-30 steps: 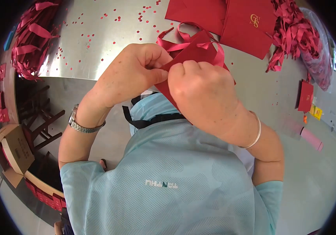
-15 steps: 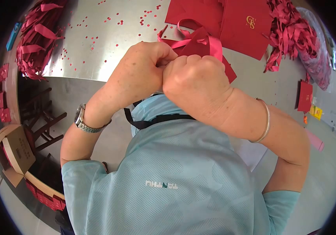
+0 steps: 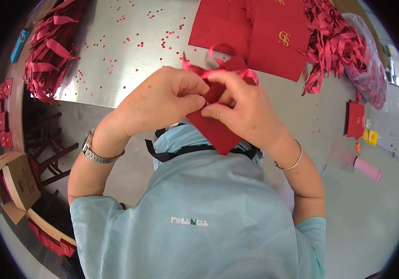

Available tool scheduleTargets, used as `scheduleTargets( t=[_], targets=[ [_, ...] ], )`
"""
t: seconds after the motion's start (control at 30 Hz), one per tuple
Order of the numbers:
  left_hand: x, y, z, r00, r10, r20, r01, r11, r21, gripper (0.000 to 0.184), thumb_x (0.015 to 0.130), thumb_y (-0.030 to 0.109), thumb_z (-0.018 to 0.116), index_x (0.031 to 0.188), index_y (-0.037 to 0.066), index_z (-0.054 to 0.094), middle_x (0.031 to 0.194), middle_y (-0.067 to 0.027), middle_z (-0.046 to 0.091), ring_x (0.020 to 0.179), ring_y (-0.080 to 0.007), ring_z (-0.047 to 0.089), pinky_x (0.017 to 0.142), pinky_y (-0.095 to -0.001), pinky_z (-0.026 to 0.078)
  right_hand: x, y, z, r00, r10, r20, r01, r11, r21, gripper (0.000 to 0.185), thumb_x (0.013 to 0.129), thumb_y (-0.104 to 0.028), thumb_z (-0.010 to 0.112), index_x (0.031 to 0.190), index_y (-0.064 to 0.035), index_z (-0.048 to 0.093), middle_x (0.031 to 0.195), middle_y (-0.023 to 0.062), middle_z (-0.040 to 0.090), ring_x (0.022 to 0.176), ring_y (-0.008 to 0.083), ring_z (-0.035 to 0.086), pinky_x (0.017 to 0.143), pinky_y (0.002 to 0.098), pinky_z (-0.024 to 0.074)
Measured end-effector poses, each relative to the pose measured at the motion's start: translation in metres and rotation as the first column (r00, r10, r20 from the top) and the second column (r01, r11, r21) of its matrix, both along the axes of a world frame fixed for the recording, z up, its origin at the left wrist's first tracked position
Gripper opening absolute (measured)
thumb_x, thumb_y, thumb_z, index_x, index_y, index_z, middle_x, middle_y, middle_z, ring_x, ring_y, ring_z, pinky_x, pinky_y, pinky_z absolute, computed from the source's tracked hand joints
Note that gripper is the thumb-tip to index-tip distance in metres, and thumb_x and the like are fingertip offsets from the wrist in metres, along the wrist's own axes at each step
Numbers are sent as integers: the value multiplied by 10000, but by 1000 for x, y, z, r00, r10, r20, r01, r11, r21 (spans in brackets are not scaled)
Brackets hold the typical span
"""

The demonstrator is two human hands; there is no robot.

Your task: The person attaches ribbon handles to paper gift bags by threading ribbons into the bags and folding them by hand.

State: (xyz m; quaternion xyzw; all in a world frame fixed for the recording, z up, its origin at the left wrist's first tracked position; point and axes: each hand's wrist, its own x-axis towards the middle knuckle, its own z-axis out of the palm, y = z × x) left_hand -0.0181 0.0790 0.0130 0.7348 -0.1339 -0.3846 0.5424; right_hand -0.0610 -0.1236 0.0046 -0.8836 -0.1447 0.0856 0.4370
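Pinched by the left hand (image 3: pixel 162 100), the red bag (image 3: pixel 216 131) seems mid-fitting with its ribbon (image 3: pixel 248 73), right hand (image 3: pixel 250 109) grip unclear, a snug pull likely needed

Matt paper bag (image 3: pixel 220 135), glossy ribbon (image 3: pixel 250 74)

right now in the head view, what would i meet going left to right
Blue object → hanging ribbon bundle → left hand → right hand → ribbon heap → yellow item.
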Motion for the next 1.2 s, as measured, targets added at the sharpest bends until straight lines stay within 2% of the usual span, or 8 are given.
scheduleTargets(
  t=[0.2, 0.37, 0.6, 0.83, 0.93, 1.0, 1.03, 1.2],
  targets=[
    [12, 4, 8, 982, -109, -153, 92, 989, -116, 158, 904, -22, 581, 1032, -54, 667, 899, -48, 690, 807, -106, 634, 729, -257, 528, -14, -4, 3, 975, 36, 220, -28, 999, -36, 383, 713, -229, 833, 951, -74, 576, 674, 73, 643, 591, 205, 648, 533, 309, 494],
    [14, -9, 0, 815, -372, 445, 387, 920, 59, 231, 730, -2, 660, 953, 35, 707, 817, -138, 677, 737, -240, 647, 697, -338, 517, -24, -4, 0, 930, 36, 367, 13, 991, -131, 383, 707, -203, 849, 966, -57, 609, 780, 77, 685, 647, 201, 682, 574, 295, 524],
    [15, -15, -12, 707, -281, 648, 372, 928, -3, 158, 768, 55, 584, 878, 24, 692, 755, -187, 645, 676, -320, 613, 636, -410, 478, -34, -12, 1, 950, -41, 309, 96, 981, -166, 501, 724, -193, 840, 1138, -17, 619, 790, 96, 648, 641, 250, 612, 598, 358, 486],
    [11, -2, -3, 638, -327, 697, 318, 936, 148, 152, 741, 38, 570, 854, -2, 664, 730, -196, 623, 669, -340, 604, 622, -444, 468, -43, -22, 22, 716, 437, 545, -183, 870, -457, 379, 842, -187, 744, 1131, 18, 612, 821, 104, 642, 662, 288, 585, 608, 386, 465],
    [5, 5, -1, 590, -300, 750, 286, 946, 153, 122, 733, 37, 567, 821, -7, 639, 720, -203, 610, 669, -365, 594, 611, -460, 463, -43, -39, 7, 663, 426, 616, -165, 885, -435, 450, 859, -231, 737, 1194, 18, 571, 986, 139, 639, 838, 320, 610, 733, 405, 487],
    [5, 7, -5, 545, -283, 789, 242, 954, 175, 94, 736, 44, 564, 791, 4, 628, 708, -205, 599, 690, -391, 597, 609, -476, 468, -48, -58, -9, 623, 106, 775, 70, 979, -190, 615, 843, -301, 761, 1291, 21, 489, 1184, 171, 571, 1069, 331, 557, 916, 435, 453],
    [4, 8, -6, 506, -300, 809, 217, 952, 217, 76, 735, 59, 573, 775, 17, 622, 715, -201, 600, 715, -395, 609, 627, -483, 484, -50, -68, -26, 773, -109, 625, 129, 992, 14, 854, 762, -389, 823, 1376, 20, 392, 1334, 189, 469, 1221, 326, 450, 1047, 456, 360],
    [5, 9, -18, 517, -365, 774, 218, 931, 293, 66, 729, 1, 605, 794, -5, 618, 846, -150, 609, 828, -366, 609, 720, -458, 506, -58, -53, -50, 979, -42, 197, 84, 974, -209, 1169, 623, -453, 856, 1455, 82, 233, 1438, 264, 366, 1351, 428, 335, 1115, 493, 267]
  ],
)
